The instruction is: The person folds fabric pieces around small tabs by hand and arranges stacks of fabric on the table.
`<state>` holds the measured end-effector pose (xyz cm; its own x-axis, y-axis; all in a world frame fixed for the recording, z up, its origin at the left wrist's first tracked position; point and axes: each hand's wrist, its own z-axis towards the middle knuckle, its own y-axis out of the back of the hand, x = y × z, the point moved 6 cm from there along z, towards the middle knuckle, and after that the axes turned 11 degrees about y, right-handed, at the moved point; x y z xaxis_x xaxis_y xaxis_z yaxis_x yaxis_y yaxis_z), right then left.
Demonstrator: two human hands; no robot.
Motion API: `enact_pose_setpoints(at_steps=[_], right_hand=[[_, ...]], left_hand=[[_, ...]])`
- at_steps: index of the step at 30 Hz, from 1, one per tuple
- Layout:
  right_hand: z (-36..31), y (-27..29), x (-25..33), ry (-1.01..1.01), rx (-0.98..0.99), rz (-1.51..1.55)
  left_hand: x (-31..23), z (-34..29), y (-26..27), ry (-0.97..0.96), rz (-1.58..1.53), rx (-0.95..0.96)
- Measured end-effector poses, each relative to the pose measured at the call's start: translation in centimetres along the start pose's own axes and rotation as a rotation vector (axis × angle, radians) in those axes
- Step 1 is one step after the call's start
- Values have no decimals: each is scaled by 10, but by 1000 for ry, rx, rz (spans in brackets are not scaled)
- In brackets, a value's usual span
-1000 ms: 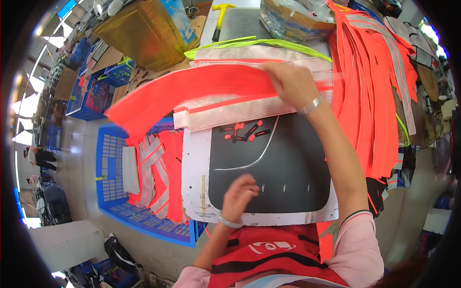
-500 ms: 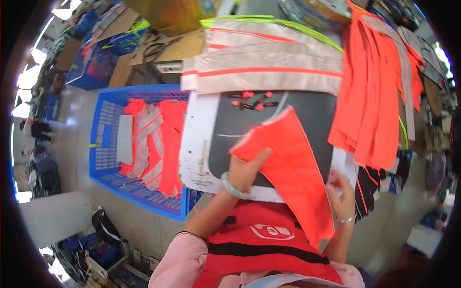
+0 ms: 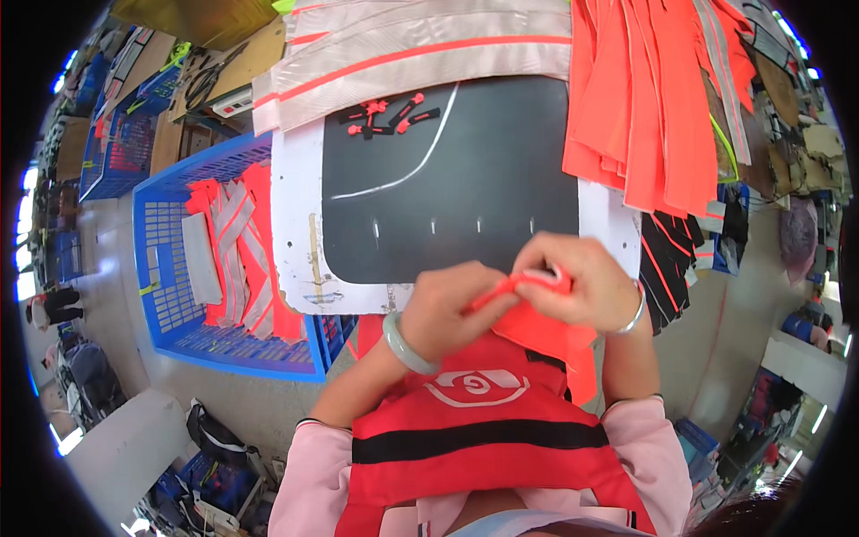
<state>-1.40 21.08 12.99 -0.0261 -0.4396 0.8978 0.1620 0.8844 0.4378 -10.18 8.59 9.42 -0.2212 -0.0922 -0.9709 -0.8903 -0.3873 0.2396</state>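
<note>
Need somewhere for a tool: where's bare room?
On the black panel, right of the small black pieces, between the grey strips and the left hand and right hand. Crowded: far edge, under those strips; upper right, under orange fabric.

The bare left hand (image 3: 452,309) and bare right hand (image 3: 582,285) pinch a folded neon-orange fabric piece (image 3: 546,335) near a dark grey, round-cornered panel (image 3: 470,179). Small black-and-orange tabs (image 3: 380,131) lie on it, beside silvery, orange-lined fabric strips (image 3: 412,70).
</note>
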Motion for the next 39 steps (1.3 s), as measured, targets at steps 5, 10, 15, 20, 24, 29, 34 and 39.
enact_pose_setpoints(at_steps=[5, 10, 15, 20, 24, 29, 34, 39], right_hand=[[-31, -26, -14, -19, 363, 38], [-54, -50, -15, 0, 234, 399], [-68, -71, -40, -202, -52, 730], [-56, -43, -51, -274, -127, 452], [-73, -21, -66, -368, -203, 236], [-89, 25, -53, -413, -356, 163], [-78, 31, -47, -416, -262, 89], [-51, 22, -54, -262, -392, -100]], left_hand=[[0, -24, -33, -162, 124, 253], [0, -38, -36, -362, 137, 237], [5, -40, -30, -452, 185, 95], [35, -12, -26, -84, 20, 128], [66, 65, 47, 59, 264, -272], [125, 123, 113, 179, 599, -530], [127, 124, 107, 65, 660, -461], [71, 64, 55, 123, 162, -148]])
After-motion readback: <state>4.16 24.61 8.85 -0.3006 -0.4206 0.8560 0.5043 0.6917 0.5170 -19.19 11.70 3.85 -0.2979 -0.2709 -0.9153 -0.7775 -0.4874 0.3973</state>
